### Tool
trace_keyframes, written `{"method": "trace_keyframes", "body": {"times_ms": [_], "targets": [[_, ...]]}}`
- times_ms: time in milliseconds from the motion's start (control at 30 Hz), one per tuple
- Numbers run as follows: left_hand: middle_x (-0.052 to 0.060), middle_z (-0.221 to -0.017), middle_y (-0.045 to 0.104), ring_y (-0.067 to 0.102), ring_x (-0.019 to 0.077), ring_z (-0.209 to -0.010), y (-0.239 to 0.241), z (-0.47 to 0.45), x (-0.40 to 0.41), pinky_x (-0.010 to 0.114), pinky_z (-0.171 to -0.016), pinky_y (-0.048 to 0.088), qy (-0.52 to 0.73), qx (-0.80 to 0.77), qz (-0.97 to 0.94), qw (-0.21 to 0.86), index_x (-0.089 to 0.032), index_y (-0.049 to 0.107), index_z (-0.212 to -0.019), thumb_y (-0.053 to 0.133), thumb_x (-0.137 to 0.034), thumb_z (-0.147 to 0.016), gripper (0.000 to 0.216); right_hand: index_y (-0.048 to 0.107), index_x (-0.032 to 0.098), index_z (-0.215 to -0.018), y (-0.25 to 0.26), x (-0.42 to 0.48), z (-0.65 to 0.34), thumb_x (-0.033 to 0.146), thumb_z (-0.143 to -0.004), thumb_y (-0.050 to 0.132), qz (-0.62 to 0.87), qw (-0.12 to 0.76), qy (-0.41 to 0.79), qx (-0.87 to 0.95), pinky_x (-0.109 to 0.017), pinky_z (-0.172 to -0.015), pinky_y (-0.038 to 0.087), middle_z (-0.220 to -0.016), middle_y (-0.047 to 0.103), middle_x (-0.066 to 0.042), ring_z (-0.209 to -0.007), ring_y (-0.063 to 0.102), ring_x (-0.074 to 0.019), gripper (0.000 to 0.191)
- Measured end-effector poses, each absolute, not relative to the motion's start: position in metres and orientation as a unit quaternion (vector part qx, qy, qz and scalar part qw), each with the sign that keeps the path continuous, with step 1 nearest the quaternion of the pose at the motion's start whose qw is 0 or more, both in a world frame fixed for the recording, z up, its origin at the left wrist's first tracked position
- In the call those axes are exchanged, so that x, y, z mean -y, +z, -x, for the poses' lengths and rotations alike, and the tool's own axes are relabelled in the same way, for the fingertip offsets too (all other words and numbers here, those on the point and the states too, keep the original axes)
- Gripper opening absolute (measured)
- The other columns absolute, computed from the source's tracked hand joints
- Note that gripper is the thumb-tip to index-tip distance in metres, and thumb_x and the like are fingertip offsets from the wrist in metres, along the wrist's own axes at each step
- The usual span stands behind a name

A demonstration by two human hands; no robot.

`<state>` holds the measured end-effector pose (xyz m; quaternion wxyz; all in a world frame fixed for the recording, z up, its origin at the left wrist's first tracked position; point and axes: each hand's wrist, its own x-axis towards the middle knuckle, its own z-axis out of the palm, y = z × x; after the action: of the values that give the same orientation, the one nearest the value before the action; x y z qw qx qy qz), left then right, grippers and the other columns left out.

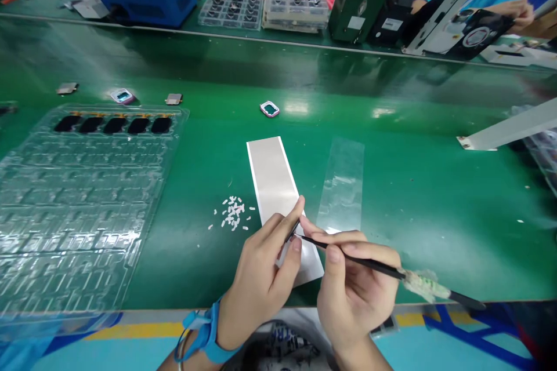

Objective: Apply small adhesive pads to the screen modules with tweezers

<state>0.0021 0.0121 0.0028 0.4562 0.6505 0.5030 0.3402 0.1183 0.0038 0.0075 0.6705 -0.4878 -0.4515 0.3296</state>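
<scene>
My left hand [261, 258], with a blue strap at the wrist, pinches a small dark flat piece [292, 231] seen nearly edge-on; fingers partly hide it. In my right hand [359, 287] is a slim black pointed tool [378, 265], its shaft wrapped in pale tape near the back. The tool's tip meets or nearly meets the small piece. Beneath both hands lies a long white-edged grey strip sheet [272, 171]. Left of it is a scatter of tiny white bits [235, 213]. A clear plastic film [343, 179] lies to the right.
A clear moulded tray [82, 185] on the left holds a row of black screens [115, 124]. Small watch-like cases [270, 108] and metal parts [174, 99] lie farther back. A raised shelf carries boxes and parts trays [232, 7]. A white post [513, 127] slants in at right.
</scene>
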Motion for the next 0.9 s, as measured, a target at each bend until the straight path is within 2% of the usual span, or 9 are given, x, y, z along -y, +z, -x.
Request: {"method": "trace_keyframes", "body": {"times_ms": [367, 633, 900], "targets": [[0.005, -0.104, 0.06, 0.06, 0.0179, -0.093, 0.0008, -0.0004, -0.0116, 0.03, -0.08, 0.049, 0.34, -0.5, -0.648, 0.464, -0.026, 0.033, -0.155, 0.036, -0.024, -0.104, 0.051, 0.054, 0.024, -0.101, 0.0045, -0.0041, -0.1188, 0.005, -0.094, 0.053, 0.487, 0.673, 0.346, 0.437, -0.045, -0.082, 0.067, -0.09, 0.071, -0.003, -0.092, 0.073, -0.0196, 0.02], [0.003, -0.103, 0.058, 0.058, 0.0156, -0.091, -0.001, -0.0005, -0.012, 0.028, -0.08, 0.047, 0.337, -0.5, -0.645, 0.469, -0.031, 0.031, -0.155, 0.036, -0.022, -0.104, 0.051, 0.054, 0.023, -0.101, 0.0043, -0.0049, -0.1184, 0.004, -0.094, 0.052, 0.484, 0.675, 0.358, 0.427, -0.043, -0.083, 0.066, -0.089, 0.071, -0.003, -0.092, 0.073, -0.019, 0.02], [0.005, -0.103, 0.059, 0.058, 0.017, -0.09, 0.0009, -0.0012, -0.0126, 0.029, -0.078, 0.048, 0.336, -0.504, -0.64, 0.472, -0.027, 0.035, -0.153, 0.034, -0.023, -0.104, 0.049, 0.052, 0.024, -0.1, 0.0021, -0.006, -0.1187, 0.008, -0.094, 0.053, 0.505, 0.661, 0.339, 0.44, -0.045, -0.082, 0.067, -0.088, 0.07, -0.003, -0.091, 0.074, -0.0196, 0.017]]}}
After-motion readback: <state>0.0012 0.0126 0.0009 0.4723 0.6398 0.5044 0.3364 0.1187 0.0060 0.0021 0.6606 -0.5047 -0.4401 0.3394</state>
